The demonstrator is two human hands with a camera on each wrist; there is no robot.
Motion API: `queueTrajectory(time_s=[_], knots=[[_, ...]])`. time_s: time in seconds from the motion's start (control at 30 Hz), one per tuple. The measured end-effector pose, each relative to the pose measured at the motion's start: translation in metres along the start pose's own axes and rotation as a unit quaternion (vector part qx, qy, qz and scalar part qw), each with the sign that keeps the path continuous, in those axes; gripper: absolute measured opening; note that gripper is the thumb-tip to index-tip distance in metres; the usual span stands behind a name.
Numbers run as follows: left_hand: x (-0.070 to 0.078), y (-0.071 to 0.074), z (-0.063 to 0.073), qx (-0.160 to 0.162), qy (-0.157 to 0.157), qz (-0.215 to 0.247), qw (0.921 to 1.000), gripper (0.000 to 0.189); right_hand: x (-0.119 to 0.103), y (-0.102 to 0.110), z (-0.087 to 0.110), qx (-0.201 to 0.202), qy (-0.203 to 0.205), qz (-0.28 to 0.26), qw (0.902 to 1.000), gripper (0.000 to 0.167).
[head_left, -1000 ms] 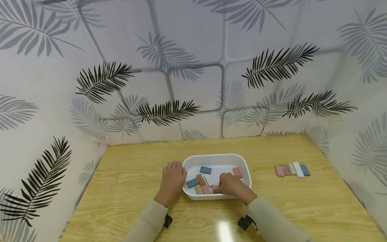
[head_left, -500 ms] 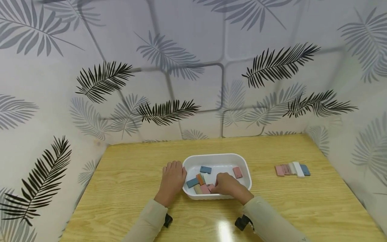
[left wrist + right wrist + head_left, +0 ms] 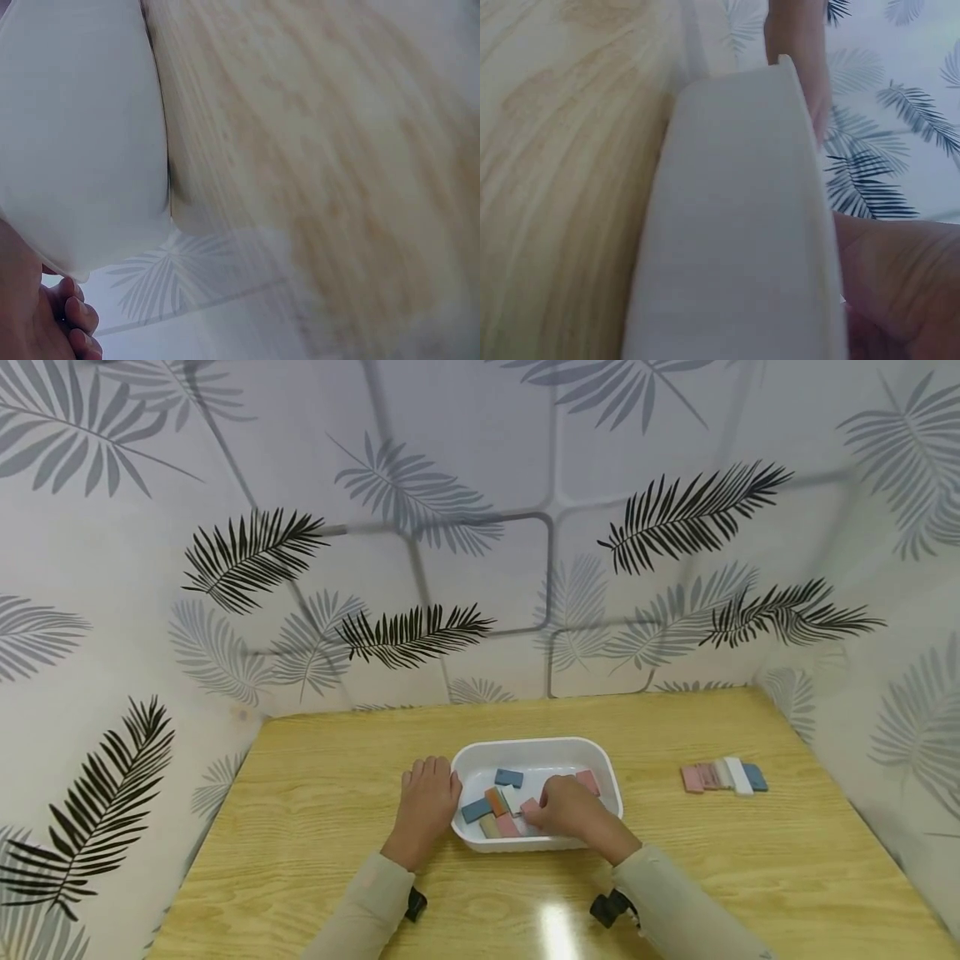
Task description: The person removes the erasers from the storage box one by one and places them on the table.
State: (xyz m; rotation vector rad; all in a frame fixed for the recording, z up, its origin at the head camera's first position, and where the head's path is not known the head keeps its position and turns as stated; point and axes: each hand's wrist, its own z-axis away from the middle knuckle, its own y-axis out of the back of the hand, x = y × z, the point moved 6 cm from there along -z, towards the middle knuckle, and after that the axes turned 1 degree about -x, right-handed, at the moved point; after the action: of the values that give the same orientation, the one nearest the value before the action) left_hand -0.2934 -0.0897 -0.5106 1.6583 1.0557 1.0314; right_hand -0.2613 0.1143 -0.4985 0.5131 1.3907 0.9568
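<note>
Right grip (image 3: 576,810) pinching a flat pink block (image 3: 528,807), 6 o'clock in the white oblong plastic tray (image 3: 536,753); left grip (image 3: 427,802), half hidden, probably holds it at 9 o'clock. Picking step imo; next wants steady fingers.

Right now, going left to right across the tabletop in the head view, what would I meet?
Left hand, lower blue block, orange block, pinched pink block, right hand, then outside the tray, leftmost pink block, white block, rightmost blue block.
</note>
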Motion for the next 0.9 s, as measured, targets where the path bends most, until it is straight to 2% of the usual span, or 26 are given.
queueTrajectory(time_s=[0.13, 0.33, 0.53, 0.7, 0.9], knots=[[0.001, 0.000, 0.000, -0.001, 0.000, 0.003, 1.0000, 0.022, 0.003, 0.019, 0.003, 0.027, 0.006, -0.004, 0.9996, 0.021], [0.001, 0.001, 0.000, -0.002, -0.003, 0.006, 1.0000, 0.022, 0.005, 0.052, 0.015, 0.049, 0.015, -0.020, 0.9985, 0.029], [0.002, 0.001, 0.001, -0.004, -0.001, 0.009, 1.0000, 0.023, 0.016, 0.077, 0.026, 0.054, -0.006, -0.034, 0.9980, 0.027], [0.001, 0.000, 0.000, -0.001, -0.001, 0.006, 1.0000, 0.023, 0.034, 0.096, 0.034, 0.069, -0.023, -0.019, 0.9972, 0.033], [0.002, 0.000, 0.000, 0.003, -0.002, 0.004, 1.0000, 0.023, 0.067, 0.118, 0.044, 0.083, -0.066, -0.017, 0.9942, 0.045]])
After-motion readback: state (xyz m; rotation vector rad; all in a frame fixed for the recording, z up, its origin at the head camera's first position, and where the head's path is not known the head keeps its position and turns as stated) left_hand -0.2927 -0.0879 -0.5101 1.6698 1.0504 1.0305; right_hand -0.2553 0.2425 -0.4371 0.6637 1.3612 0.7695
